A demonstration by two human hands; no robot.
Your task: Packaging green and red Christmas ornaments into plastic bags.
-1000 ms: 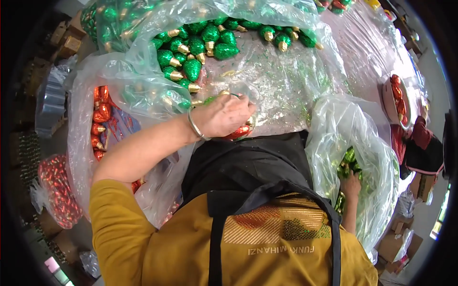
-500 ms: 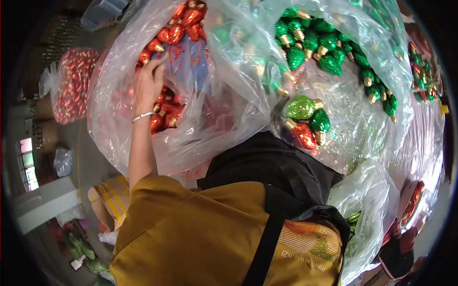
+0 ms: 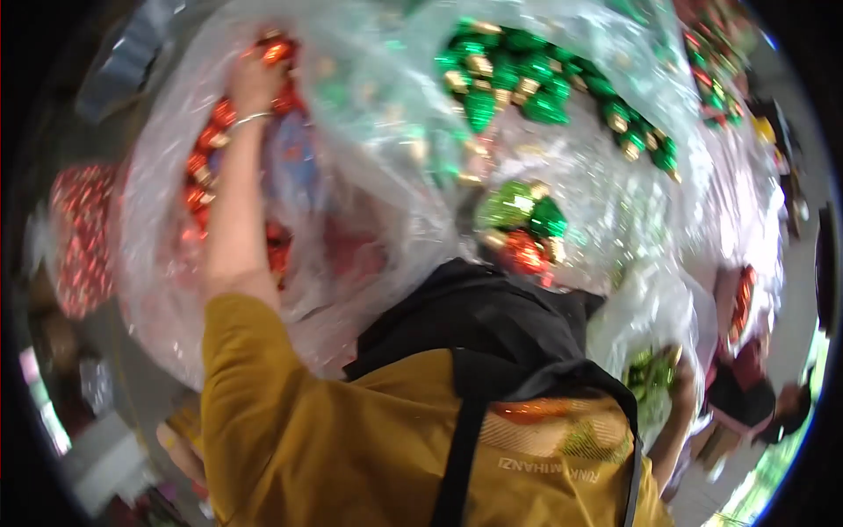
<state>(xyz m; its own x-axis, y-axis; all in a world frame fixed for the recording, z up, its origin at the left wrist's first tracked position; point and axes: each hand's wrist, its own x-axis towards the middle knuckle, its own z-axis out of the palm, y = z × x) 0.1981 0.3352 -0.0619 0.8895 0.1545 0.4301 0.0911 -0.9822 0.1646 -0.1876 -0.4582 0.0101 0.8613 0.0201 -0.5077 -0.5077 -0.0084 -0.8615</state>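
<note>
My left hand (image 3: 254, 83) reaches to the far end of an open clear plastic bag (image 3: 158, 263) holding red glittery bulb-shaped ornaments (image 3: 206, 167) with gold caps. Its fingers touch or cover a red ornament (image 3: 277, 51) there; blur hides their grip. At the lower right, my right hand (image 3: 682, 385) is beside light green ornaments (image 3: 648, 376) in a smaller clear bag (image 3: 615, 334). Its fingers are too blurred to read. Between the bags' openings, a light green ornament (image 3: 505, 206), a dark green ornament (image 3: 548, 217) and a red ornament (image 3: 525, 253) lie together.
Dark green ornaments (image 3: 544, 101) line the far side of another open clear bag (image 3: 615, 202) at right. A filled bag of red ornaments (image 3: 85, 241) stands at far left. Mixed ornaments (image 3: 711, 75) lie at far right. Another person (image 3: 746, 386) is at the right edge.
My left hand has moved farther away, to the far red ornaments. My right hand has come into view at the smaller bag. The whole view has shifted and blurred.
</note>
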